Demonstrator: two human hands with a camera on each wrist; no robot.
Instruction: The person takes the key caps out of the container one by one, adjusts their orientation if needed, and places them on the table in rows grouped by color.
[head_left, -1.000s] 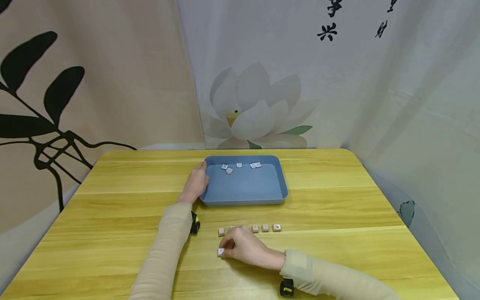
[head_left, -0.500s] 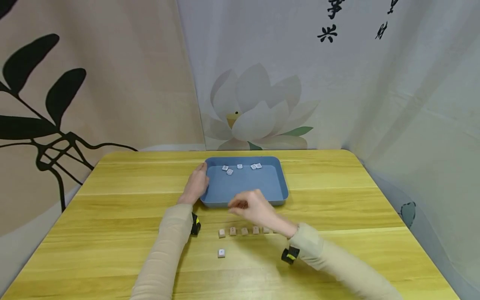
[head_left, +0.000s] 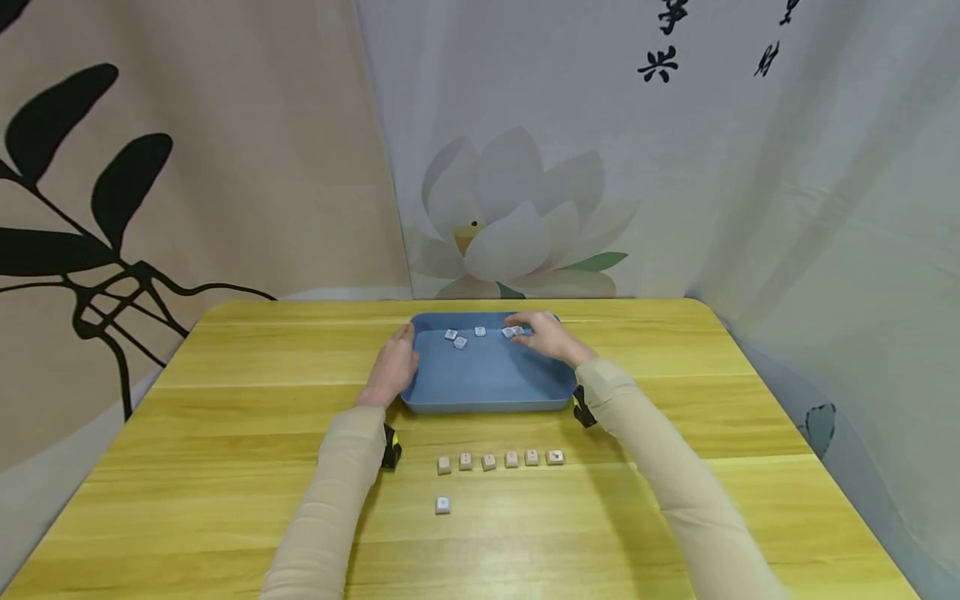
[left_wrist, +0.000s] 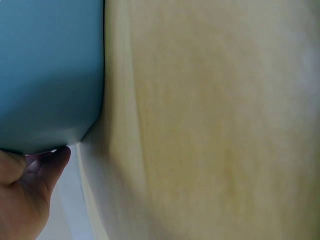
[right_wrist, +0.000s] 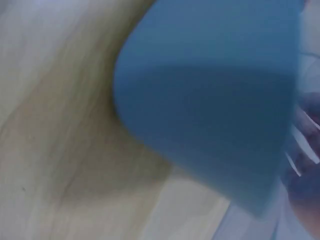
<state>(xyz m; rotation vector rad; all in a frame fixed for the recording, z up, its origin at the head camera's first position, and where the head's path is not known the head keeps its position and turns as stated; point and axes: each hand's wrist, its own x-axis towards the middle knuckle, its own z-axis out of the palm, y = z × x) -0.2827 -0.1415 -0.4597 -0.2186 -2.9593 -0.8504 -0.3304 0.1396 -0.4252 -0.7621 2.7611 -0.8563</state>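
My left hand [head_left: 392, 365] grips the left side of a blue tray [head_left: 487, 405]; in the left wrist view its fingers and thumb lie against the tray wall [left_wrist: 50, 75]. Over the tray's right part is my right hand [head_left: 551, 337], thumb and fingers parted around a pair of white keycaps [head_left: 507, 332]. More white keycaps lie in the tray, among them one keycap [head_left: 480, 332] near the middle and another [head_left: 460, 342] at the left. The right wrist view is blurred; the tray wall [right_wrist: 210, 100] hides most of the right hand [right_wrist: 305, 165] and its fingertips.
In front of the tray, several beige keycaps [head_left: 489, 462] stand in a row on the wooden table [head_left: 262, 467]. A single white keycap [head_left: 442, 505] sits nearer, below the row's left end. Curtains [head_left: 525, 150] hang behind the table.
My right hand has let go of the white keycap below the row and moved forward over the tray's right part. My left hand stays at the tray's left side.
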